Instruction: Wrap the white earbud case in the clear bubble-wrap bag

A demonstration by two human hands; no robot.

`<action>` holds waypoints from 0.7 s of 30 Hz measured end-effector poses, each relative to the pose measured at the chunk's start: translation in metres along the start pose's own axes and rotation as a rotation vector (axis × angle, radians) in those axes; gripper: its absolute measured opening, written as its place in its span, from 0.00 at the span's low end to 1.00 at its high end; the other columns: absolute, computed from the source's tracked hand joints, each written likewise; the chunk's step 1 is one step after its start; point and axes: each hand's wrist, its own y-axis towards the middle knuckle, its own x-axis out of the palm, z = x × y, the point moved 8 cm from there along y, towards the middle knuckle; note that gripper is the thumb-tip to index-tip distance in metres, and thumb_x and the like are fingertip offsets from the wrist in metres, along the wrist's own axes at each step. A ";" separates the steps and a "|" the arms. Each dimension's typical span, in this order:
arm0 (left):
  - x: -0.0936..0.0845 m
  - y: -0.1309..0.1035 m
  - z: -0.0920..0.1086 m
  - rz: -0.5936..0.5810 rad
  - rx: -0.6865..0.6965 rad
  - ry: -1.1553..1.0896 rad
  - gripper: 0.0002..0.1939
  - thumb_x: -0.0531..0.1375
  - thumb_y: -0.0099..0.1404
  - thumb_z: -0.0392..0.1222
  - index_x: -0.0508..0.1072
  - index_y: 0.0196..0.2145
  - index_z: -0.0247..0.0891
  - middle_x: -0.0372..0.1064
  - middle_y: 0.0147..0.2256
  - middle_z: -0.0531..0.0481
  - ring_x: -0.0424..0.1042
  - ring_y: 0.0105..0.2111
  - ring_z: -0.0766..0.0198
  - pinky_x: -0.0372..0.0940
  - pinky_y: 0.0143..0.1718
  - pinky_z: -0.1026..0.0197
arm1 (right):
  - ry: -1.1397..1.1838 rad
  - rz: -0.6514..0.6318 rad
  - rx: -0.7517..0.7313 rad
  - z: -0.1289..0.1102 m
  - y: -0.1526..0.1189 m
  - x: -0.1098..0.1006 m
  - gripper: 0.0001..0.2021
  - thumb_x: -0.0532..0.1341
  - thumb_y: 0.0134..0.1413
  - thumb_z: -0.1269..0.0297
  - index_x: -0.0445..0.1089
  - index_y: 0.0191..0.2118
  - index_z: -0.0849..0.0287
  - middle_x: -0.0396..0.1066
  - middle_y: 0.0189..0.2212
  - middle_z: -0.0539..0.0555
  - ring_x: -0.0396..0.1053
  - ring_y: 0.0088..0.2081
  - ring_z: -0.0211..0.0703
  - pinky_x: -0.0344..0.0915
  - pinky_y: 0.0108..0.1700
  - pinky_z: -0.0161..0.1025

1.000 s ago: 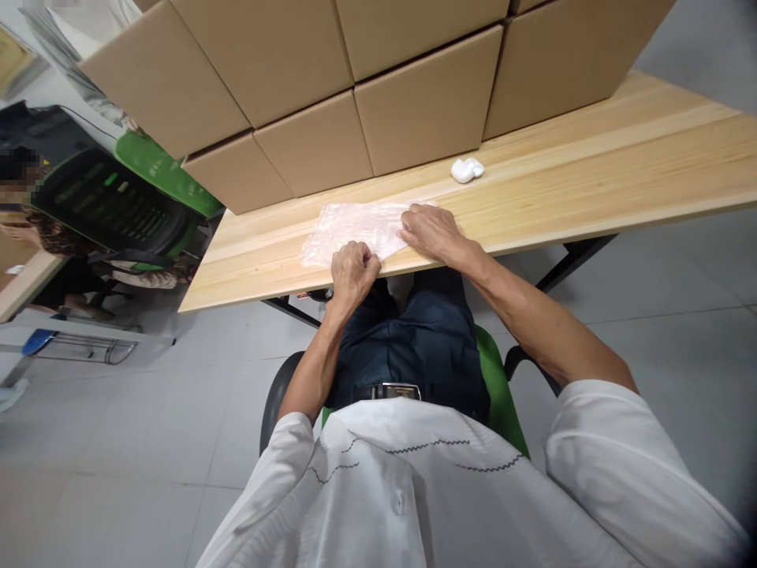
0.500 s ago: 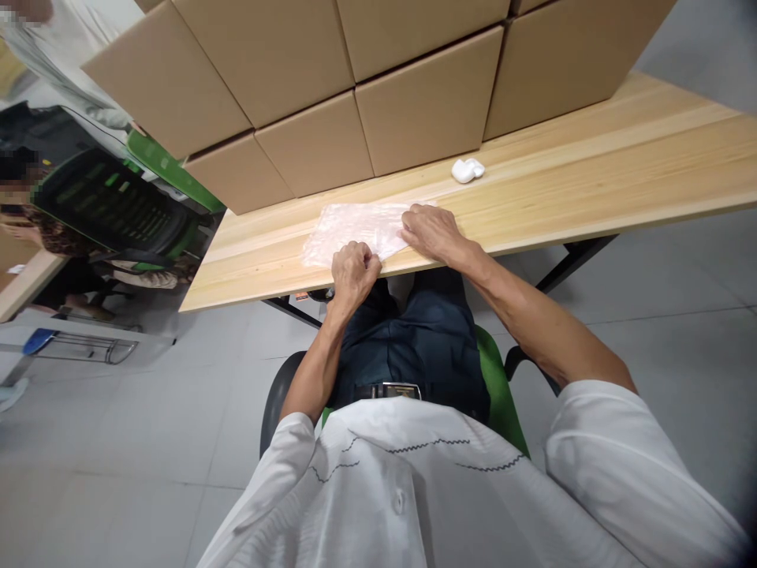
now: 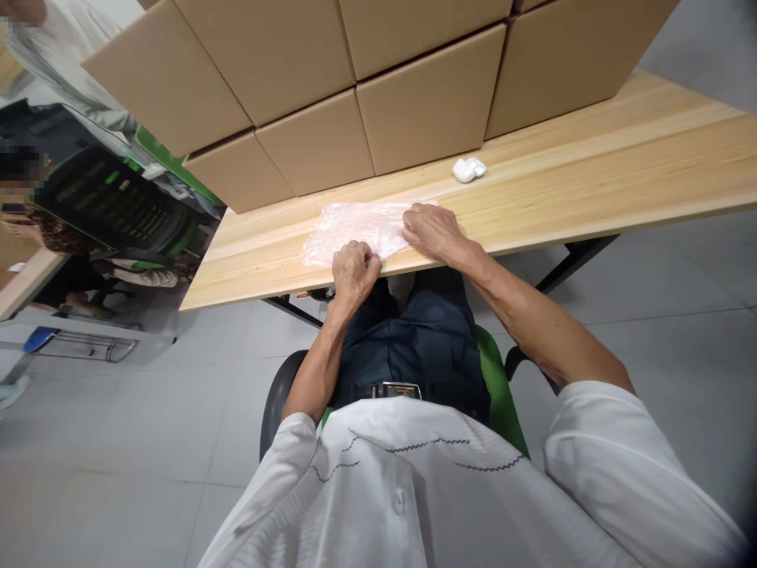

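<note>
A thin, see-through pinkish plastic sheet or bag [image 3: 346, 226] lies flat and wrinkled on the wooden table [image 3: 561, 185], close to its front edge. My left hand [image 3: 355, 272] is closed on the sheet's near edge, with thumb and fingers pressed together. At the right end of the plastic, my right hand [image 3: 431, 230] has its fingers curled down onto it, gripping its edge. A small crumpled white object [image 3: 468, 170] sits on the table beyond my right hand, touched by neither hand.
Stacked cardboard boxes [image 3: 313, 142] stand along the table's far side. To the left are a dark mesh chair [image 3: 118, 197], a seated person and a standing person in white at another table [image 3: 35, 284]. My legs are under the front edge.
My hands and the plastic have hardly moved. At the far left, the standing person's arm and the things near the green chair have shifted slightly.
</note>
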 end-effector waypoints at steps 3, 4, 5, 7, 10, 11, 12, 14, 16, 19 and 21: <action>0.002 0.000 -0.002 0.008 0.002 0.009 0.14 0.66 0.79 0.35 0.68 0.36 0.48 0.77 0.41 0.44 0.77 0.48 0.45 0.66 0.55 0.45 | -0.001 0.003 -0.010 0.000 0.000 0.000 0.21 0.58 0.88 0.64 0.86 0.66 0.67 0.86 0.65 0.77 0.83 0.66 0.71 0.73 0.61 0.53; 0.003 0.000 -0.003 0.010 0.005 0.008 0.14 0.67 0.80 0.36 0.69 0.37 0.48 0.77 0.41 0.44 0.77 0.48 0.45 0.66 0.55 0.45 | -0.002 0.004 -0.011 0.000 0.000 0.000 0.21 0.58 0.88 0.64 0.86 0.66 0.67 0.86 0.65 0.77 0.83 0.66 0.71 0.73 0.61 0.53; 0.004 0.000 -0.004 0.014 0.008 0.006 0.14 0.67 0.81 0.37 0.69 0.37 0.48 0.77 0.42 0.44 0.77 0.48 0.45 0.66 0.55 0.45 | -0.005 0.005 -0.012 0.000 -0.001 0.000 0.21 0.58 0.88 0.64 0.86 0.66 0.67 0.86 0.65 0.77 0.82 0.66 0.71 0.73 0.61 0.53; 0.005 0.000 -0.005 0.027 0.013 0.003 0.14 0.67 0.82 0.40 0.69 0.37 0.48 0.77 0.41 0.44 0.77 0.48 0.45 0.66 0.54 0.45 | -0.010 0.004 -0.013 0.000 -0.001 0.000 0.22 0.57 0.88 0.64 0.86 0.66 0.67 0.86 0.65 0.77 0.82 0.66 0.70 0.73 0.61 0.53; 0.004 -0.001 -0.006 0.046 0.019 0.000 0.16 0.67 0.84 0.44 0.68 0.37 0.48 0.77 0.41 0.44 0.77 0.47 0.46 0.66 0.54 0.46 | -0.018 -0.002 -0.012 -0.001 -0.001 -0.001 0.23 0.56 0.88 0.64 0.86 0.67 0.68 0.85 0.65 0.77 0.82 0.65 0.71 0.73 0.61 0.54; 0.004 -0.001 -0.006 0.048 0.024 -0.004 0.17 0.67 0.85 0.45 0.67 0.37 0.48 0.77 0.41 0.44 0.77 0.47 0.46 0.66 0.54 0.46 | -0.019 -0.005 -0.011 -0.002 -0.001 -0.002 0.23 0.56 0.88 0.64 0.86 0.68 0.68 0.85 0.66 0.78 0.82 0.65 0.71 0.73 0.61 0.54; 0.003 -0.002 -0.006 0.048 0.029 -0.009 0.17 0.67 0.85 0.46 0.67 0.37 0.48 0.77 0.41 0.43 0.76 0.47 0.46 0.66 0.55 0.45 | -0.020 -0.008 -0.010 -0.002 -0.002 -0.002 0.23 0.56 0.88 0.64 0.85 0.68 0.69 0.85 0.66 0.78 0.82 0.65 0.71 0.73 0.61 0.54; 0.002 -0.003 -0.006 0.049 0.033 -0.027 0.17 0.67 0.85 0.46 0.66 0.38 0.49 0.76 0.41 0.43 0.76 0.48 0.45 0.67 0.55 0.45 | -0.021 -0.018 -0.005 -0.003 -0.002 -0.003 0.24 0.55 0.88 0.64 0.85 0.68 0.70 0.85 0.66 0.78 0.82 0.66 0.71 0.73 0.62 0.54; 0.000 -0.004 -0.008 0.059 0.027 -0.053 0.18 0.67 0.84 0.45 0.64 0.37 0.49 0.75 0.42 0.44 0.75 0.48 0.46 0.68 0.56 0.45 | -0.023 -0.026 0.002 -0.003 -0.003 -0.004 0.24 0.55 0.89 0.64 0.85 0.69 0.70 0.84 0.67 0.78 0.82 0.67 0.71 0.73 0.62 0.53; -0.001 -0.005 -0.011 0.073 0.011 -0.091 0.19 0.68 0.82 0.44 0.62 0.37 0.50 0.73 0.42 0.45 0.74 0.48 0.46 0.70 0.58 0.44 | -0.026 -0.031 0.009 -0.003 -0.004 -0.005 0.24 0.55 0.89 0.65 0.85 0.69 0.70 0.84 0.68 0.78 0.81 0.69 0.70 0.73 0.62 0.52; -0.002 -0.003 -0.013 0.072 0.001 -0.108 0.20 0.68 0.82 0.43 0.60 0.37 0.50 0.72 0.42 0.45 0.73 0.49 0.46 0.71 0.59 0.44 | -0.029 -0.036 0.010 -0.004 -0.005 -0.007 0.24 0.54 0.89 0.65 0.85 0.69 0.70 0.84 0.67 0.78 0.81 0.69 0.71 0.72 0.61 0.51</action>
